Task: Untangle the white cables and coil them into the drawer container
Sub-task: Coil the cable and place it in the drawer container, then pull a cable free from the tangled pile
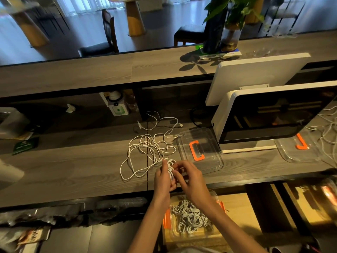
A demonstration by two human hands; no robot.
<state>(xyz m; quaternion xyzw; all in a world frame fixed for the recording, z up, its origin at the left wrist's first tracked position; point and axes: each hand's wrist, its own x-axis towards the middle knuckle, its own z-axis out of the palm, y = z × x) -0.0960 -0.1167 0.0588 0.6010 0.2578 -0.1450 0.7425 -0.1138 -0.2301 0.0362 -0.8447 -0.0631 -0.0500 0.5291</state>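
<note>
A tangle of white cables (148,149) lies spread on the grey wooden counter (73,170), with loose ends trailing toward the back. My left hand (163,178) and my right hand (191,177) meet over the counter's front edge, both gripping a small coil of white cable (171,168) between them. Below the counter, a clear container (216,198) with orange clips holds several coiled white cables (191,216). A clear lid (200,148) with an orange handle lies on the counter just right of the tangle.
A white-framed monitor (273,115) stands at the right, a second white screen behind it. Another clear lid (295,152) with an orange handle lies under the monitor's right side, more white cables (328,136) beside it. A potted plant (229,24) sits on the upper ledge.
</note>
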